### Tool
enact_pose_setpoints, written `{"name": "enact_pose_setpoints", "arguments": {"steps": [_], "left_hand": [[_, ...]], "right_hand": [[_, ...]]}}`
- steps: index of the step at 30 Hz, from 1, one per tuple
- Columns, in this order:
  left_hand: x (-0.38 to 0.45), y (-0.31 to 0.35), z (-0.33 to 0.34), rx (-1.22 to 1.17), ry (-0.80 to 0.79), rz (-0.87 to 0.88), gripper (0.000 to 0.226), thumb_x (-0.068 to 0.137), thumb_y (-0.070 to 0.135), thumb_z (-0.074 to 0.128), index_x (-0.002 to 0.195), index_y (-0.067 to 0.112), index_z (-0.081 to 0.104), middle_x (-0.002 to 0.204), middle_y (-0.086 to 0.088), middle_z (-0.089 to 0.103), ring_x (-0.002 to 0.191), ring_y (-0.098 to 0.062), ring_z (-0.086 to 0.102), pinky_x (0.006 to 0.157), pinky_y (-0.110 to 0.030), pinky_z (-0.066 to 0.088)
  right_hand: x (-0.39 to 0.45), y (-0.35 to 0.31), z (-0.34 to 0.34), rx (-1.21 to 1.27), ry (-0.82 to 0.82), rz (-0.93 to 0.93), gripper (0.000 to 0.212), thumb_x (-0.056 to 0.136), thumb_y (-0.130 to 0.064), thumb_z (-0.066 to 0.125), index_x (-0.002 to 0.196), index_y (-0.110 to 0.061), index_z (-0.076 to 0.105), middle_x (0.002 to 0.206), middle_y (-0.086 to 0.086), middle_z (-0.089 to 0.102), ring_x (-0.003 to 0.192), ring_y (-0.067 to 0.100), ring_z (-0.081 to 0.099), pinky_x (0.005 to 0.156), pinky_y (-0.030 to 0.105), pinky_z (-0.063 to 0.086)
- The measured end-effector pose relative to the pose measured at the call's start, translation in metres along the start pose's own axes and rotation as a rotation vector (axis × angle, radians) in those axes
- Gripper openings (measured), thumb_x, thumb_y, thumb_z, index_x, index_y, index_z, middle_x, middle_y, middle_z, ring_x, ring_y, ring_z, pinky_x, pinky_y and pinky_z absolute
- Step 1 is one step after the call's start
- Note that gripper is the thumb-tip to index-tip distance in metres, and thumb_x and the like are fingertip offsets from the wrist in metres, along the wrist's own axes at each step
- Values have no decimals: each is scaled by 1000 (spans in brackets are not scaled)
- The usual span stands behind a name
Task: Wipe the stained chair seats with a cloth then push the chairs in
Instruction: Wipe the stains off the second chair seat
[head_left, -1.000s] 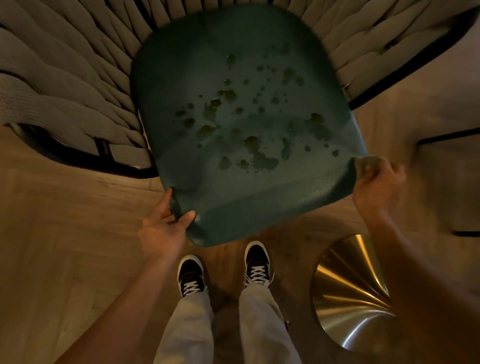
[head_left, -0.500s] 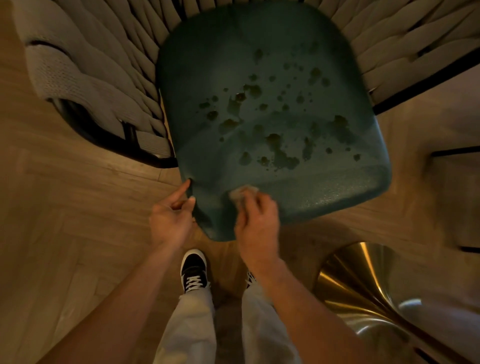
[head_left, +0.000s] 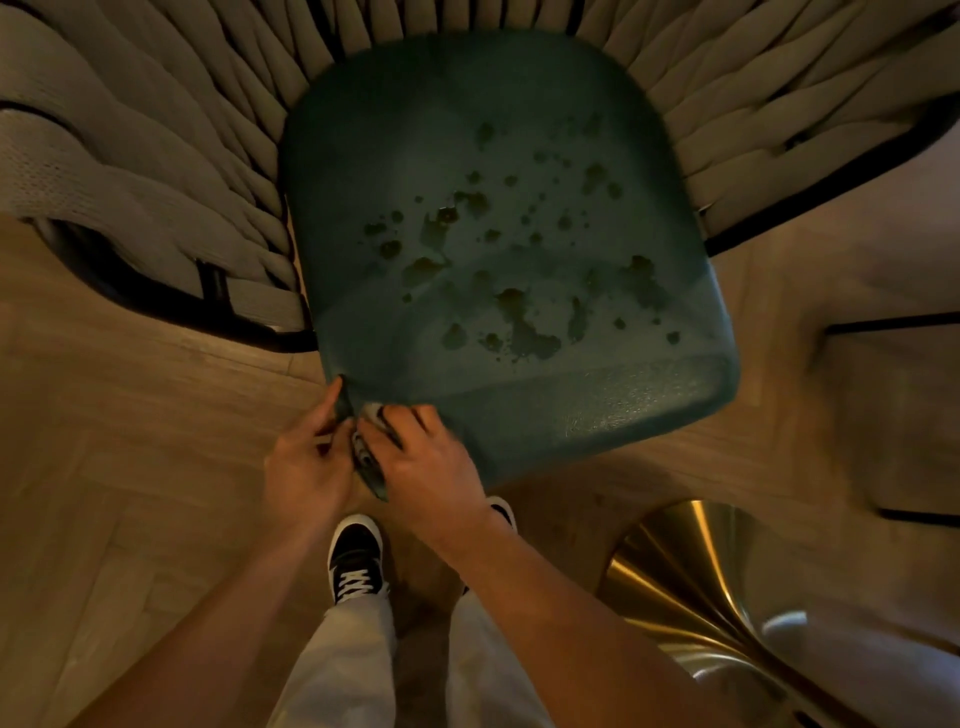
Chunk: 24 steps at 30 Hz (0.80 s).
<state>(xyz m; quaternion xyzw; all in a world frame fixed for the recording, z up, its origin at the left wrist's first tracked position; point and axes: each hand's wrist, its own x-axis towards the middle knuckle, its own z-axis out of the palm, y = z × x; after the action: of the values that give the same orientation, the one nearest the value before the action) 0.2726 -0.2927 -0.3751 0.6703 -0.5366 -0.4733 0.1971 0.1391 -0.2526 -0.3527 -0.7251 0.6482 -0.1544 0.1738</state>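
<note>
Landmark is the dark green padded chair seat (head_left: 498, 249). Nearest the camera, pale trouser legs (head_left: 343, 670) and black-and-white laced sneakers (head_left: 356, 558) are standing on the wood plank floor (head_left: 130, 467), just short of the seat's front-left corner. A shiny gold flared table base (head_left: 691, 582) is sitting off the seat's front-right corner. Both hands are meeting at that front-left corner: left hand (head_left: 306, 467) is pinching the seat edge there with curled fingers; right hand (head_left: 421, 467), fingers curled, is holding a small crumpled pale cloth (head_left: 371, 415) against the same corner. Cloth is mostly hidden between the hands. Dark blotchy stains (head_left: 519, 270) are covering the seat's middle and right side, unwiped. Beyond the seat, beige woven strap backrest (head_left: 156, 156) is wrapping around its far and side edges.
</note>
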Motion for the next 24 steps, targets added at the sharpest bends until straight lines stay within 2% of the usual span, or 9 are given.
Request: {"name": "enact_pose_setpoints", "arguments": {"steps": [2, 4, 7, 9, 13, 16, 19, 24], "left_hand": [[-1, 2, 3, 50, -36, -17, 65, 77, 49, 64, 138, 47, 42, 113, 2, 70, 90, -13, 70, 83, -45, 57], [-3, 3, 7, 102, -68, -70, 87, 62, 66, 70, 140, 53, 33, 112, 2, 70, 87, -14, 71, 80, -43, 59], [-1, 6, 11, 197, -53, -114, 104, 49, 80, 67, 140, 57, 24, 111, -1, 68, 88, -20, 70, 77, -44, 59], [-2, 12, 10, 261, -36, -97, 104, 51, 77, 67, 142, 51, 25, 110, -2, 67, 90, -22, 68, 77, -44, 58], [-4, 18, 9, 298, -14, -87, 100, 62, 58, 79, 146, 43, 27, 117, -4, 66, 101, -25, 65, 84, -45, 56], [-6, 21, 9, 299, 18, -60, 96, 63, 51, 82, 146, 37, 35, 119, -4, 65, 106, -23, 63, 88, -41, 54], [-9, 27, 8, 343, 48, -46, 94, 65, 47, 83, 146, 34, 37, 120, -7, 63, 106, -26, 61, 86, -37, 52], [-11, 29, 7, 338, 39, -46, 97, 64, 48, 83, 147, 33, 35, 119, -7, 62, 106, -26, 61, 88, -38, 53]], "right_hand": [[-4, 15, -11, -17, 27, 55, 46, 72, -14, 64, 118, -11, 64, 108, 9, 60, 93, 28, 52, 73, 36, 54], [-13, 38, -24, -36, 62, 152, 54, 65, -6, 72, 118, -9, 64, 109, 12, 60, 92, 29, 55, 77, 38, 55], [-27, 83, -49, -77, 161, 339, 52, 66, 2, 73, 116, -8, 65, 110, 15, 61, 93, 30, 57, 80, 35, 51], [-36, 117, -70, -96, 208, 477, 45, 74, 4, 67, 117, -8, 64, 116, 16, 58, 99, 32, 54, 86, 37, 48], [-50, 181, -105, -112, 294, 729, 34, 84, -1, 56, 117, -6, 62, 122, 21, 53, 111, 39, 48, 95, 48, 43], [-52, 209, -124, -164, 323, 824, 28, 89, -8, 53, 115, -7, 62, 122, 19, 53, 111, 35, 49, 96, 43, 43], [-44, 224, -133, -69, 397, 912, 25, 88, -13, 52, 109, -6, 63, 120, 16, 54, 108, 32, 53, 96, 42, 46], [-34, 213, -132, -79, 367, 1064, 23, 93, -13, 45, 107, -2, 60, 113, 20, 55, 107, 35, 51, 92, 41, 41]]}}
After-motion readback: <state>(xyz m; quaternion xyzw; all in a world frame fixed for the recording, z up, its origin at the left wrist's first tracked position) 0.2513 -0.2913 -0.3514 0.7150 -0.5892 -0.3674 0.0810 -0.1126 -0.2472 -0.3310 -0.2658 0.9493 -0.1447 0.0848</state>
